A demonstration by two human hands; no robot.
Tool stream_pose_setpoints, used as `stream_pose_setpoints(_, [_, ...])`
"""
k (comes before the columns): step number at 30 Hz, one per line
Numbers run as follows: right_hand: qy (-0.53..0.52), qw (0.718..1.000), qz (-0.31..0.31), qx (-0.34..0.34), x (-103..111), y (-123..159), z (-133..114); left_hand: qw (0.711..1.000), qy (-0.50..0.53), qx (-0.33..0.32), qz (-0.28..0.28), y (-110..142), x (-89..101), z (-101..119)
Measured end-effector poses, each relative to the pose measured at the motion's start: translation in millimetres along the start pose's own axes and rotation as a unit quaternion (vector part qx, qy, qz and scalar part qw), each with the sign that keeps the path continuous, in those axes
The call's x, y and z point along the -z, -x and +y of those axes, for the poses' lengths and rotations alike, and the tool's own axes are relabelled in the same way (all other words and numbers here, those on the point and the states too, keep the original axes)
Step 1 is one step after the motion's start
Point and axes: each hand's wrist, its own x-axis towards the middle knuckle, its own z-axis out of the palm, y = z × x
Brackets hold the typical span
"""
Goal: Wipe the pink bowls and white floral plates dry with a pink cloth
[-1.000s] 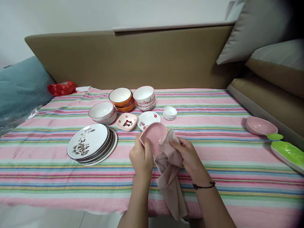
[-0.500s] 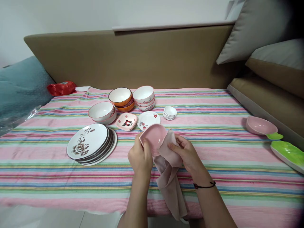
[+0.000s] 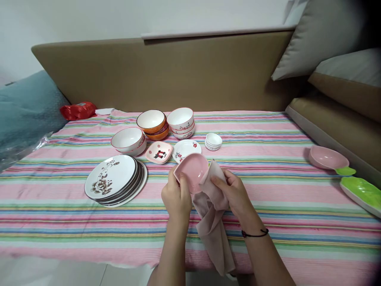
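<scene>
A pink bowl [image 3: 194, 171] with a pointed left end is held up over the striped cloth, tilted so its glossy inside shows. My left hand [image 3: 177, 194] grips its left side, thumb over the rim. My right hand [image 3: 233, 190] pinches a greyish-pink cloth [image 3: 214, 190] against the bowl's right end, where a bit of green peeks out. The cloth's loose end hangs down past the front edge of the bed-like surface. Behind the bowl lies a white plate with red flowers [image 3: 186, 149], partly covered by it.
Left stand stacked plates [image 3: 111, 176], white bowls [image 3: 127, 140], orange bowls [image 3: 151, 121] and a cat dish [image 3: 159, 152]. Further back are flowered bowls [image 3: 180, 119] and small white dishes [image 3: 213, 140]. At right lie another pink bowl [image 3: 327, 157] and a green dish [image 3: 361, 192].
The pink bowl has tilted up very slightly, and a bit of green now shows at its right end beside the cloth. Both hands keep their hold.
</scene>
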Motion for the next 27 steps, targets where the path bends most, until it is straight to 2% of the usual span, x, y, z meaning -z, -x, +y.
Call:
stream_pose_setpoints(6, [-0.003, 1.0, -0.014, 0.011, -0.3, 0.1, -1.7, 1.0, -0.013, -0.003, -0.003, -0.5, 2.0, 1.3])
stream_pose_setpoints(12, [0.009, 0.999, -0.01, 0.034, -3.9, 0.2, -0.8, 1.0, -0.01, 0.022, -0.007, -1.9, -0.1, 0.0])
stream_pose_setpoints(21, [0.054, 0.994, 0.072, 0.062, -5.8, -1.2, 5.4, 0.994, 0.069, 0.066, -0.048, 0.6, -10.1, -3.3])
stream_pose_setpoints(27, [0.113, 0.984, 0.092, 0.1, -0.5, -1.1, 4.7, 0.994, 0.057, 0.05, -0.076, -0.2, -8.8, -3.0])
